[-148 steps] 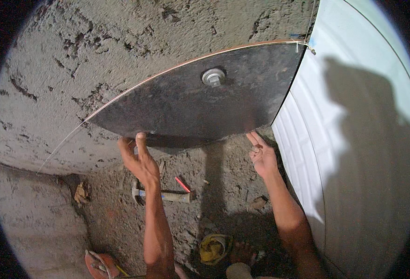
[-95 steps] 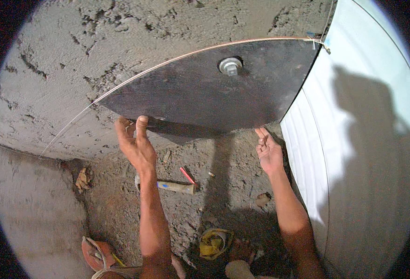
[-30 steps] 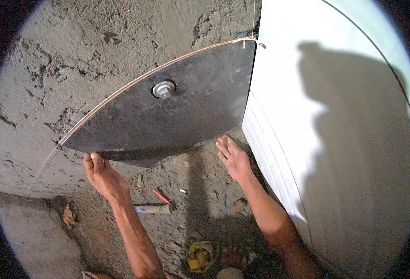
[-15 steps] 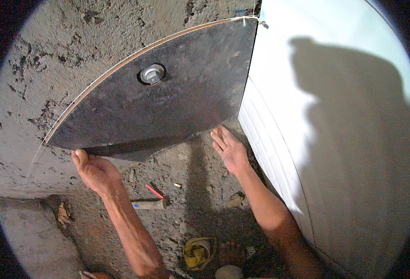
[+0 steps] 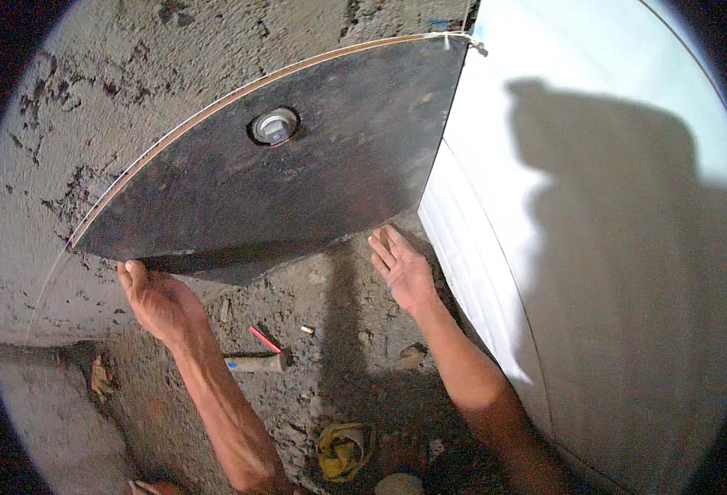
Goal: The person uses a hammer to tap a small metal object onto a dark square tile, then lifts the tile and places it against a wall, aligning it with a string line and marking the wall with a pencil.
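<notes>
1. Both forearms come up from below. The left hand (image 5: 159, 299) is bent back at the wrist with its fingertips (image 5: 128, 271) tucked under the lower left edge of the slab (image 5: 297, 198) — curled on the edge rather than spread. The right hand (image 5: 403, 268) is held flat, fingers straight and together, their tips at the slab's lower right edge, just beside the white wall (image 5: 594, 247); it grips nothing.

2. Against the view from half a second ago, little has changed: the left hand sits a touch farther left along the edge, the right hand stays where it was. Nearly five seconds back, both hands were closer together under the slab's middle, and the left fingers pointed straight up.

3. The slab — dark, fan-shaped, with a round metal fitting (image 5: 273, 126) near its top — lies directly above both sets of fingers, wedged between the rough wall (image 5: 132, 91) and the white wall.

4. Below the fingers, on the dirt floor (image 5: 339, 330), lie a hammer (image 5: 256, 362) and a red pencil (image 5: 264, 339), nearer the left wrist than the right. A yellow rag (image 5: 343, 450) lies lower, between the forearms.
</notes>
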Tool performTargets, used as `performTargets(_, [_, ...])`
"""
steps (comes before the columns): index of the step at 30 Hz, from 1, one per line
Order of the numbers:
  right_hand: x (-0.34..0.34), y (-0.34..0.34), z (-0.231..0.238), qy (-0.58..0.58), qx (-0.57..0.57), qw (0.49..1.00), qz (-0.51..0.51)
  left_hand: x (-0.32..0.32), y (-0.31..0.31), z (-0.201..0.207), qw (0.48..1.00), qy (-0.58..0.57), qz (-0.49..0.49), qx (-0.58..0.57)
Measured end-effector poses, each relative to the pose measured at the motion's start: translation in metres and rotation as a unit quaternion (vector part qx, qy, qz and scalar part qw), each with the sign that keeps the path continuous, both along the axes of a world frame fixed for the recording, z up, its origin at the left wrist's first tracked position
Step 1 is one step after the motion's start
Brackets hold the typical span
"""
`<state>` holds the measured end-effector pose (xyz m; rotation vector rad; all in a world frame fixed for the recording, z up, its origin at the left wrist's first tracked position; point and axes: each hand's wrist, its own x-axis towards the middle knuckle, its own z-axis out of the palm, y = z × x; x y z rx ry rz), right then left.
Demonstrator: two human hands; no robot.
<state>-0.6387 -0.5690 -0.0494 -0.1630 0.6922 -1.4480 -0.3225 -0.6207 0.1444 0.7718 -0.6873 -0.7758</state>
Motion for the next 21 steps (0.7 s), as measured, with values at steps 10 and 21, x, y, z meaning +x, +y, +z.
performTargets(10, [0.002, 0.0, 0.013, -0.006, 0.013, 1.0, 0.01, 0.007, 0.001, -0.002, 1.0, -0.029, 0.007, 0.009])
performTargets(21, [-0.001, 0.002, 0.0, -0.03, -0.025, 0.999, 0.014, 0.011, 0.002, -0.007, 0.999, -0.024, -0.017, -0.022])
